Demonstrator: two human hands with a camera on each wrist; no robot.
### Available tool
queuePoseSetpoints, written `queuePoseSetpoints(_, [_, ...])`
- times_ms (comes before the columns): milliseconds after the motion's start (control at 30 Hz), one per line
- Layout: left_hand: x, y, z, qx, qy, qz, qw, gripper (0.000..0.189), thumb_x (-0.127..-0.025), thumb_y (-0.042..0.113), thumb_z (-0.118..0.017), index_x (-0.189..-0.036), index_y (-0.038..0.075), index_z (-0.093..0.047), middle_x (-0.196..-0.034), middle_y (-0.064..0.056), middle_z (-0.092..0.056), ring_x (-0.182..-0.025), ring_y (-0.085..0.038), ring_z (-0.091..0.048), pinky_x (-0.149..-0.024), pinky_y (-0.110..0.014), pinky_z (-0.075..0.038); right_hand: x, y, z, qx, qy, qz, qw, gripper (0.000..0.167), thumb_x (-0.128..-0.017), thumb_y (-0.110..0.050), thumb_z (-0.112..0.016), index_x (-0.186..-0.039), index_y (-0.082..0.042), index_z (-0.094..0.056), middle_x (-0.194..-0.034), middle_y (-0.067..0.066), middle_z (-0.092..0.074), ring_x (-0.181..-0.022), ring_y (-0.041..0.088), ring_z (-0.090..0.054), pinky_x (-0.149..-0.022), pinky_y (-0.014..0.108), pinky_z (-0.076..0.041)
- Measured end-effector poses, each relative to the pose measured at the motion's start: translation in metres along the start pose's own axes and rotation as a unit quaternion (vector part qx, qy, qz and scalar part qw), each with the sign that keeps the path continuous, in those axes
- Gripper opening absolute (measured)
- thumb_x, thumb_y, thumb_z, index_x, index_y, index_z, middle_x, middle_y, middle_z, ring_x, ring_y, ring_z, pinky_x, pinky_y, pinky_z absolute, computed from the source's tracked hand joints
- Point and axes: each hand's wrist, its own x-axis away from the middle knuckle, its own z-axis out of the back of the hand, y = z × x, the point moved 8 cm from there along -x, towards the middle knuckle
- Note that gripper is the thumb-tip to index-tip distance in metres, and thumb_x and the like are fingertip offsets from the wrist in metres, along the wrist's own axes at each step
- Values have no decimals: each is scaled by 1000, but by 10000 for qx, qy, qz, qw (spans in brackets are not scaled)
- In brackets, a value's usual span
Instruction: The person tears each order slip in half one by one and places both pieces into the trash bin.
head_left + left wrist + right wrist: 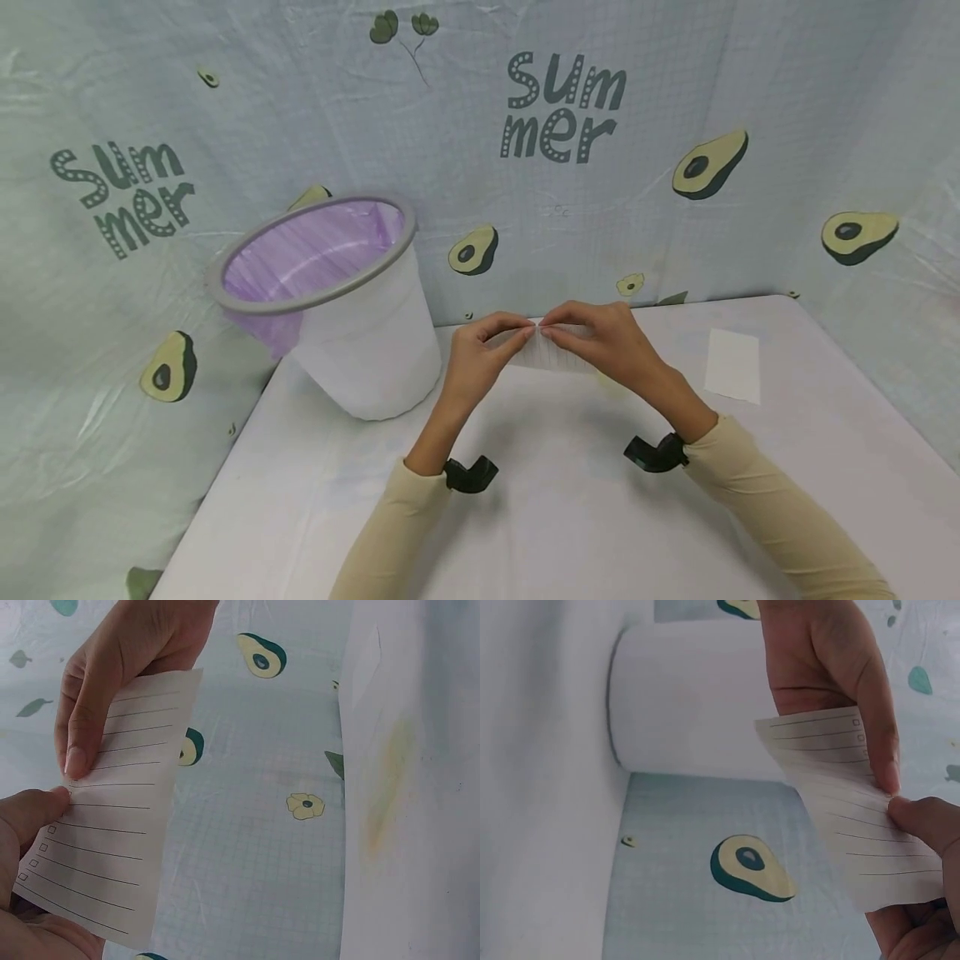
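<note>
A lined sheet of paper [120,825] with small checkboxes along one edge hangs between my two hands. My left hand [480,350] pinches its edge between thumb and fingers. Right beside that grip, my right hand [607,342] pinches the same edge, the fingertips of both hands nearly touching. In the right wrist view the sheet [847,810] bends slightly between the two grips. No tear can be made out.
A white bin [375,350] with a grey rim and purple liner [315,250] stands at the back left. Another white paper [733,367] lies on the table [570,517] at right. A printed curtain [465,167] hangs behind.
</note>
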Motion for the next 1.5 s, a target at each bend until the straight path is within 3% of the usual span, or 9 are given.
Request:
queuePoseSetpoints(100, [-2,-13,1,-12,89,-56,9999,12,-93,5,-74,-102,-3,-77,-102,-17,-76,-108,-30,-70,-96,-50,-54,-3,-3,0,43,58,59,10000,11,-90,-11,-79,-101,-13,-77,-91,-2,-78,-79,13,-73,-68,34,-58])
queuePoseSetpoints(200, [-3,-15,6,-50,178,-115,9998,14,-93,11,-75,-103,2,-78,-101,-12,-76,-107,-24,-70,-95,-47,-54,-8,-7,0,66,164,125,9998,10,-90,-11,-79,-100,-13,-77,-90,-2,-77,-76,12,-72,-68,34,-57])
queuePoseSetpoints(500, [-3,-7,18,-50,436,-298,9986,14,-95,18,-75,-102,6,-79,-99,-6,-77,-102,-17,-71,-87,-33,-58,-17,-17,-1,-70,381,315,9988,8,-89,-10,-79,-97,-13,-78,-87,-2,-77,-75,11,-71,-67,33,-57])
queuePoseSetpoints(900, [0,2,30,-231,560,-571,9965,11,-94,14,-75,-99,5,-80,-96,-8,-77,-96,-19,-73,-89,-33,-57,-25,-23,-8,-291,317,236,9988,8,-89,-13,-79,-97,-11,-77,-88,-1,-77,-79,11,-72,-69,32,-57])
queuePoseSetpoints(1300, [2,5,41,-468,616,-587,9953,13,-94,16,-75,-96,4,-80,-92,-6,-77,-92,-17,-73,-85,-31,-58,-29,-25,-19,-478,131,104,9987,9,-91,-14,-77,-99,-9,-77,-92,1,-77,-89,16,-74,-78,36,-59])
queuePoseSetpoints(1500, [1,7,44,-528,659,-646,9943,13,-93,15,-76,-95,3,-80,-91,-7,-77,-89,-17,-73,-81,-24,-56,-32,-28,-19,-447,192,205,9986,9,-91,-13,-78,-98,-9,-77,-91,1,-77,-87,15,-74,-76,35,-59])
